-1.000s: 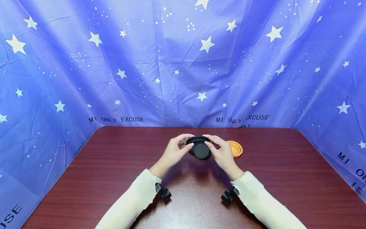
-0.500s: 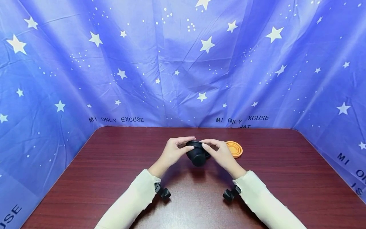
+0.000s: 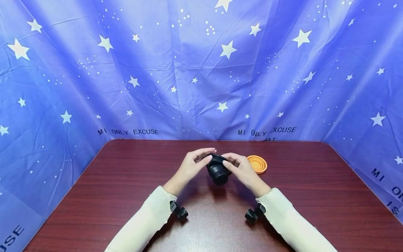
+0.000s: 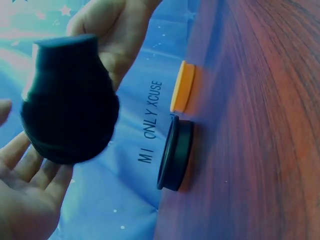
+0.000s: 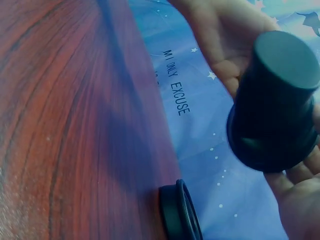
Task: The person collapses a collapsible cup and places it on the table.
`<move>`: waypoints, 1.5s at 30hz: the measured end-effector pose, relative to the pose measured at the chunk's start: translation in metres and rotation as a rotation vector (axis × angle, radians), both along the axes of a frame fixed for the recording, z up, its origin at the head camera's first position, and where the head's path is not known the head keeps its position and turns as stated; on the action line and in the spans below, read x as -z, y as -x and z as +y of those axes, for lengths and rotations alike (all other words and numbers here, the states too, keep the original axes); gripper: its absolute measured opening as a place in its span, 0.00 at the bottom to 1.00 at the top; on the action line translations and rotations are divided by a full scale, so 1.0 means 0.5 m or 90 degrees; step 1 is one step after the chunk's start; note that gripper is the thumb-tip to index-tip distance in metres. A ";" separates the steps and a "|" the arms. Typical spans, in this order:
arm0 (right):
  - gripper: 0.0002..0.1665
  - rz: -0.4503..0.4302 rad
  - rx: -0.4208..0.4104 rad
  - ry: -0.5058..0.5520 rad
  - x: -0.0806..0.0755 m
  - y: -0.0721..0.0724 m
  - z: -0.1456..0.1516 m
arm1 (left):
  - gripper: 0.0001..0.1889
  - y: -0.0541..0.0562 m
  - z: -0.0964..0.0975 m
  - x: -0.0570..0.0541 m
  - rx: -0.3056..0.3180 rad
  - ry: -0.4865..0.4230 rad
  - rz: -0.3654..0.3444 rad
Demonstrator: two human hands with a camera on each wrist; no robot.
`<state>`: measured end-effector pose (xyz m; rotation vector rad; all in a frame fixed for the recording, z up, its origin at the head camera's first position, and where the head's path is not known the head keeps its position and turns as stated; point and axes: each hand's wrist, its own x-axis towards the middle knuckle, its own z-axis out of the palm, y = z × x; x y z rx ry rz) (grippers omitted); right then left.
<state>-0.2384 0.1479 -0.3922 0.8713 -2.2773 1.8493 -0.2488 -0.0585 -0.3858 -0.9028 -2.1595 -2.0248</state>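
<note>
A black cup (image 3: 218, 171) with a wide rim and a narrower base, apparently soft and collapsible, is held above the table with its base toward me and tilted down. My left hand (image 3: 189, 169) holds the rim on the left, thumb on the near side and fingers behind. On the other side, my right hand (image 3: 244, 170) pinches the rim between thumb and fingers. Both wrist views show the cup stretched out, its base (image 5: 287, 60) plain and round. A second black round piece (image 4: 176, 154), low and rimmed, stands on the table behind it, mostly hidden in the head view.
An orange collapsed cup (image 3: 257, 164) with ringed folds lies just right of my right hand. The dark red wooden table (image 3: 132, 175) reaches back to a blue curtain (image 3: 195, 70) with white stars. Black wrist cameras (image 3: 182, 212) hang beneath both cuffs.
The cup has tipped so that its side shows more and its base points lower. It now leans slightly to the right. My left thumb has shifted up along the rim.
</note>
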 end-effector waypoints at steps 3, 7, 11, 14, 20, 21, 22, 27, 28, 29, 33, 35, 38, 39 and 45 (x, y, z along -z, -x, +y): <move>0.12 0.008 -0.010 0.042 0.001 0.001 0.002 | 0.17 -0.001 -0.001 0.001 0.031 -0.004 -0.027; 0.11 0.013 -0.009 0.061 0.000 0.002 0.003 | 0.16 -0.003 -0.001 0.002 0.037 -0.002 -0.047; 0.11 0.013 -0.001 0.062 0.000 0.002 0.004 | 0.14 0.000 0.001 0.004 0.013 0.013 -0.050; 0.12 0.004 0.003 0.063 0.003 0.003 0.004 | 0.13 0.000 0.001 0.004 0.001 0.024 -0.060; 0.13 -0.001 0.015 0.060 0.006 0.004 0.003 | 0.10 -0.025 0.001 -0.029 0.000 0.039 -0.048; 0.13 -0.001 0.019 0.058 0.006 0.004 0.003 | 0.10 -0.030 0.000 -0.035 -0.004 0.046 -0.035; 0.13 -0.001 0.021 0.054 0.007 0.004 0.002 | 0.09 -0.033 0.000 -0.039 -0.010 0.055 -0.024; 0.13 -0.004 0.031 0.033 0.005 0.003 0.001 | 0.09 -0.033 -0.001 -0.038 -0.031 0.076 -0.002; 0.14 -0.007 0.032 0.029 0.005 0.003 0.001 | 0.10 -0.033 -0.001 -0.038 -0.030 0.075 -0.004; 0.13 -0.013 0.033 0.024 0.004 0.003 0.001 | 0.11 -0.032 -0.001 -0.037 -0.027 0.074 -0.007; 0.12 -0.033 0.037 -0.038 0.000 0.004 0.004 | 0.15 -0.030 -0.001 -0.037 -0.016 0.099 -0.015; 0.11 -0.036 0.031 -0.082 -0.002 0.005 0.007 | 0.16 -0.031 -0.001 -0.037 -0.011 0.125 -0.017; 0.11 -0.039 0.009 -0.139 -0.002 0.004 0.012 | 0.17 -0.034 0.000 -0.036 -0.003 0.157 -0.020; 0.11 -0.039 0.000 -0.150 -0.002 0.003 0.013 | 0.17 -0.034 0.001 -0.035 -0.001 0.165 -0.019; 0.10 -0.019 -0.035 -0.198 0.004 0.001 0.010 | 0.15 -0.037 -0.001 -0.031 0.005 0.191 -0.004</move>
